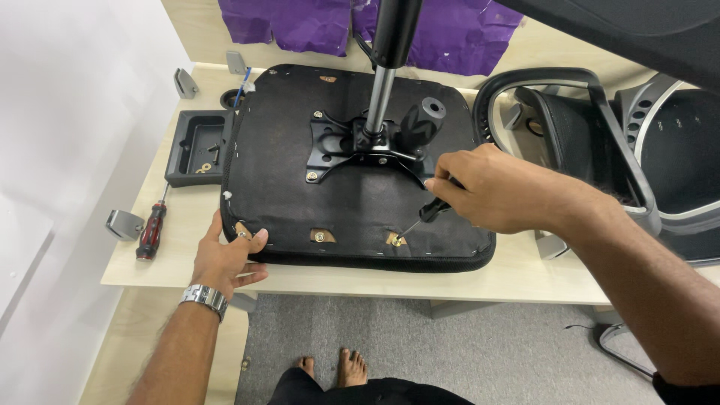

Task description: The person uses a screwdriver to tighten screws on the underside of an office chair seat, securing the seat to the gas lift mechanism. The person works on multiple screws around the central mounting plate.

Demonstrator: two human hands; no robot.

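An upturned black chair seat [285, 187] lies on a light wooden table [517, 277], its metal mounting plate [337, 146] and gas-lift column [382, 82] pointing up. My right hand [487, 187] grips a black-handled screwdriver [427, 214], whose tip sits on a screw [397, 240] near the seat's front edge. My left hand [225, 259] presses on the seat's front left corner, with a metal watch on the wrist. Another screw [321, 237] shows in the middle of the front edge.
A red-and-black screwdriver [151, 232] lies on the table at the left, near a grey metal bracket [122, 223]. A black tray [196, 146] holds small screws. The chair's backrest and armrest [600, 135] rest at the right. Purple sheet [315, 22] hangs behind. Bare feet show below.
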